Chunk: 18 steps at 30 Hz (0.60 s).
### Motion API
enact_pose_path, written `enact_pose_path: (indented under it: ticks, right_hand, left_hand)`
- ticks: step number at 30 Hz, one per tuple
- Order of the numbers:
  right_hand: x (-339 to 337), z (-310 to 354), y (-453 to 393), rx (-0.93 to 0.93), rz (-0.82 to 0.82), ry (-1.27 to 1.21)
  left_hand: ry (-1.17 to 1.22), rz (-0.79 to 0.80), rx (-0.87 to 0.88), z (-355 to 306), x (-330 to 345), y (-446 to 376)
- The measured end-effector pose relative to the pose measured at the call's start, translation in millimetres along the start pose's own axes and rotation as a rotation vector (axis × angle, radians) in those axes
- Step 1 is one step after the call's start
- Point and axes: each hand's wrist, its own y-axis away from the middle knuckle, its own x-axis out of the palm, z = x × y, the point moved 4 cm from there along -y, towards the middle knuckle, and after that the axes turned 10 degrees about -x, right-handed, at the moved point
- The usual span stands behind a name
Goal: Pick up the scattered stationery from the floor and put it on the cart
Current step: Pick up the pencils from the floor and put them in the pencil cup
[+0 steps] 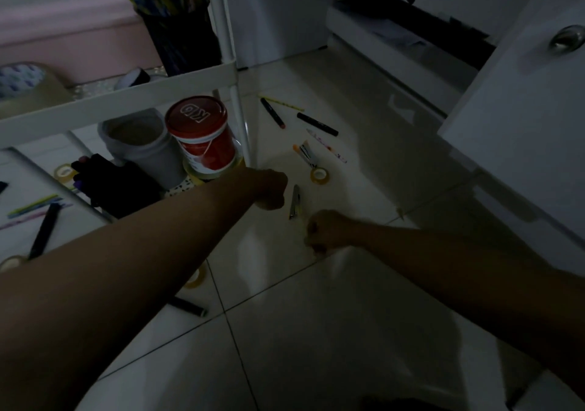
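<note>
A: Two hands over the tiled floor (316,315), both arms reaching in from the near edge. Dim light.

B: Left hand (272,190)?

A: Curled into a fist just beside the cart (126,93) leg, low over the tile. Can't tell whether anything is inside the fist.

B: Right hand (326,230)?

A: Fingers curled too, knuckles down near the floor. Something pale at the fingertips, too dark to confirm a grip. Can't tell.

B: Stationery location?

A: Mostly on the floor. Metal clip-like piece (295,201) lying between the two hands. Tape roll (319,175) just beyond it. Orange-capped pen cluster (304,154) touching or almost touching the tape. Patterned pen (326,146) to the right. Two black markers (317,124) (273,113) further out, thin yellow pencil (280,102) crossing behind the left one.

B: Left side?

A: More under and past the cart: dark marker (44,230), pale pencils (31,206), tape rolls (65,173) (194,279), another marker (188,307) by the left forearm.

B: On the cart?

A: Upper shelf: dark pencil holder (182,40) full of pencils, tape dispenser (31,90). Lower shelf: red-lidded tub (202,138), grey cup (142,144).
</note>
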Motion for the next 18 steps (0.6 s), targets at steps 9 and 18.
enact_pose_path:
  ticks: [9,18]
  right_hand:
    - [-89.9,23.1,-18.4,0.031,-0.315,-0.936]
    - [-121.1,45.4,-25.0,0.062,-0.315,-0.617]
  left_hand:
    - [0.590,0.251,-0.094,3.5,-9.5,-11.7]
    - [0.290,-0.042,-0.103,-1.8,-60.3,2.7]
